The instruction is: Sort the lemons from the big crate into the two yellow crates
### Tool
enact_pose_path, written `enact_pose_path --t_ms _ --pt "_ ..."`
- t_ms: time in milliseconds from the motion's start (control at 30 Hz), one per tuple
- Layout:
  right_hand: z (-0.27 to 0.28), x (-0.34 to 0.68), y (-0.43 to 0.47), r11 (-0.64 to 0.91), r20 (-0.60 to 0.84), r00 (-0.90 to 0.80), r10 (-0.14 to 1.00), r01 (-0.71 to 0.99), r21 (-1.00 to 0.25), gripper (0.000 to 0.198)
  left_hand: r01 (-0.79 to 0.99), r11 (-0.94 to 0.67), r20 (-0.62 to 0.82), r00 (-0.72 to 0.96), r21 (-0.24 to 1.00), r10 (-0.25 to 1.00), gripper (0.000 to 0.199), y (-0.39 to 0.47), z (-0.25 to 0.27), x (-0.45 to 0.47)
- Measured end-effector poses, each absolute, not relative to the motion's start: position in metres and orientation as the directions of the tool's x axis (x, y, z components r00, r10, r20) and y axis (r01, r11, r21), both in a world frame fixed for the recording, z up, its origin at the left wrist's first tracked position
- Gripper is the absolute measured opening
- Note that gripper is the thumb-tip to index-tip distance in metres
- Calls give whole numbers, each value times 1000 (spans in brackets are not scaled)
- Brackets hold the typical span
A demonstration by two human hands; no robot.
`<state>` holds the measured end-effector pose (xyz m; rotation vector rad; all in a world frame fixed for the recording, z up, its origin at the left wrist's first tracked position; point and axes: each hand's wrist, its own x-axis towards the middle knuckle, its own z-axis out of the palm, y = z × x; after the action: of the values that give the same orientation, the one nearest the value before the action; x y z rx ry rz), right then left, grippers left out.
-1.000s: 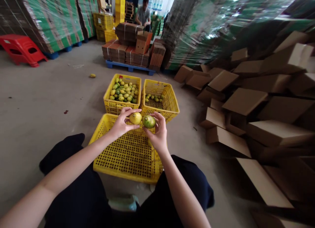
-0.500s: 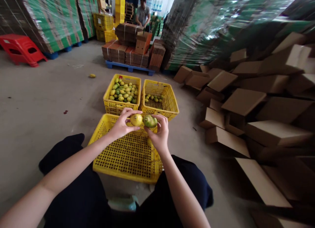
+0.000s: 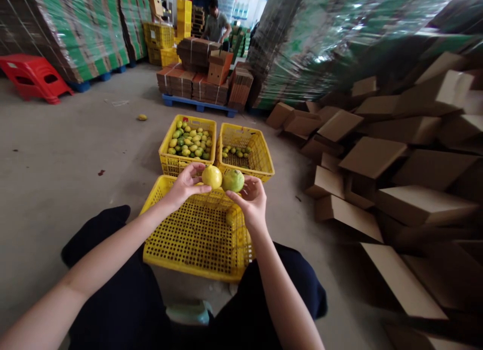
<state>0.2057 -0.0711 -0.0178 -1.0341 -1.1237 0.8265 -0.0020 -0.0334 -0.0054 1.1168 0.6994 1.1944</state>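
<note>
Pinching yellow lemon [image 3: 212,177] in left hand [image 3: 187,182] and greenish lemon [image 3: 233,180] in right hand [image 3: 255,203], with each grip closed to fruit width, above the nearest crate [image 3: 184,235]; best held lightly, leaving skins visible.

Grey floor [image 3: 94,148]: yellow crates [image 3: 170,161], red stool [image 3: 35,77], lemon [image 3: 142,117].

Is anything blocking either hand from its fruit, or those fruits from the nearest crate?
Nothing visible does. The left hand directly holds the yellow fruit, and the right hand the greenish fruit. No object shows between them and the open top of the nearest crate, though how squarely they hang over it is hard to tell.
</note>
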Motion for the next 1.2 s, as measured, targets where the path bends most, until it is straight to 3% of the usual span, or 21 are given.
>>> enact_pose_path --t_ms 300,433,667,1000,1200 --pt "-8 206 -72 244 209 167 964 -229 -942 47 -396 109 53 376 912 925 62 -26 -9 -10" --pt "-10 207 -71 214 161 189 969 -303 -929 44 -419 95 50 322 903 946 48 -26 -9 -11" --pt "-17 199 -71 123 50 240 970 -301 -946 43 -400 92 7 240 912 971 40 -25 -10 -5" --pt "-14 182 -79 52 13 151 988 -254 -966 38 -191 80 -16 318 978 948 55 -22 -18 -6" --pt "-18 185 -76 21 -31 151 988 -335 -942 43 -269 173 -73 345 947 936 67 -21 -16 -11"
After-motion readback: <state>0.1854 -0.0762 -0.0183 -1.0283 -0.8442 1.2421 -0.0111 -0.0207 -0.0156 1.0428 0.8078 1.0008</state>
